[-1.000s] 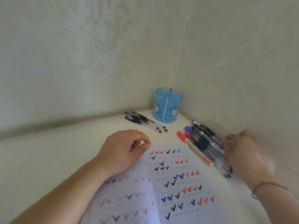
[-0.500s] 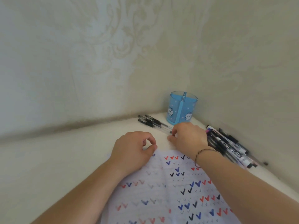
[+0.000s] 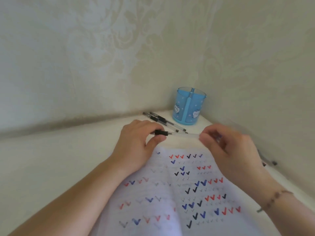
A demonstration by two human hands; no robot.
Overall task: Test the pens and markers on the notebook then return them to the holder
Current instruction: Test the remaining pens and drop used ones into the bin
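The blue holder (image 3: 189,108) stands upright in the far corner of the table (image 3: 51,160), its translucent wall split by a divider; nothing shows inside it. Just left of it, near the far edge, a few pens (image 3: 163,121) lie side by side. One clear pen (image 3: 177,133) with a black cap is held level above the notebook's far edge: the left hand (image 3: 138,147) pinches the capped end, the right hand (image 3: 228,150) pinches the other end. The notebook (image 3: 179,193) lies open, covered in red, blue and black ticks.
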